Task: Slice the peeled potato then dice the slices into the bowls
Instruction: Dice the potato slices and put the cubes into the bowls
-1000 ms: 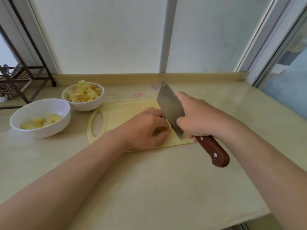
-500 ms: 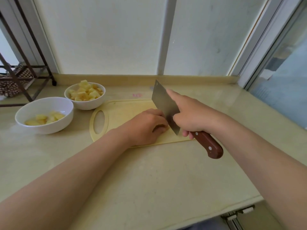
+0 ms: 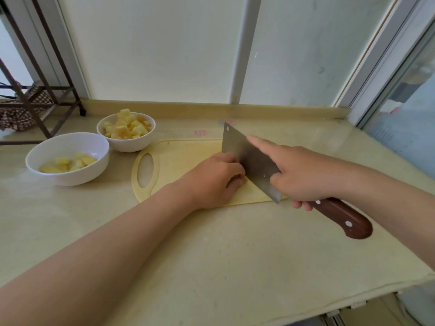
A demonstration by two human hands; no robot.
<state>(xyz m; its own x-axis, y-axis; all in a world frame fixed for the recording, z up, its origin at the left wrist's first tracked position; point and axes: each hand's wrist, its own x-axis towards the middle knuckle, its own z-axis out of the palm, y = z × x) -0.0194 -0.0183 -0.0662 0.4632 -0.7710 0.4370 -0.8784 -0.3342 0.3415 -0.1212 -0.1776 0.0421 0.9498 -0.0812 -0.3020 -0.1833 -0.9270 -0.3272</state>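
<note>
On the pale yellow cutting board [image 3: 179, 158], my left hand [image 3: 211, 180] is curled over a piece of potato [image 3: 239, 178], which shows only as a sliver under the fingers. My right hand [image 3: 303, 172] grips a cleaver [image 3: 249, 158] by its brown wooden handle, forefinger stretched along the blade. The blade stands edge-down right against my left knuckles. Two white bowls sit left of the board: the near bowl [image 3: 68, 175] holds a few potato pieces, the far bowl [image 3: 136, 144] is heaped with potato cubes.
A dark metal rack [image 3: 47, 109] with a patterned cloth stands at the back left corner. A low ledge and wall run behind the board. The counter's front edge [image 3: 353, 292] lies at lower right, and a window frame rises at the right.
The cleaver has tipped lower and its blade now sits against my left fingers on the board. My head has moved, shifting the view; the bowls have not moved.
</note>
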